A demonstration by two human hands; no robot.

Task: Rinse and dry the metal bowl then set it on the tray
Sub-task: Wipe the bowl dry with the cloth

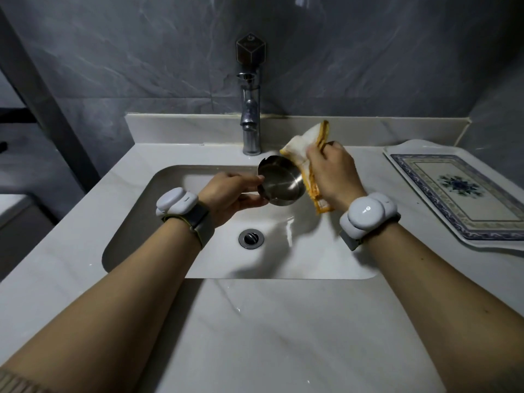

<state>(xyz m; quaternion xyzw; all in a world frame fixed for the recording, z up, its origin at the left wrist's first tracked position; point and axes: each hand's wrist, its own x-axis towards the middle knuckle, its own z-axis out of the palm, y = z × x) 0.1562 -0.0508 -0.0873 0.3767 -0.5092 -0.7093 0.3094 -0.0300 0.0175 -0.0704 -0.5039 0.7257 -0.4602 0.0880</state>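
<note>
My left hand (231, 192) grips the small metal bowl (282, 181) by its left rim and holds it tilted above the sink basin (326, 259), its opening turned toward me. My right hand (333, 173) is closed around a white cloth with orange edging (304, 146). The cloth touches the bowl's right rim and hangs down beside it. A white tray with a blue floral pattern (459, 191) lies flat on the counter at the right, with nothing on it.
A chrome tap (251, 120) stands behind the basin, just behind the bowl; no water runs. The drain (251, 238) sits in the middle of the basin. A pale marble counter (272, 330) surrounds the sink, backed by a grey tiled wall.
</note>
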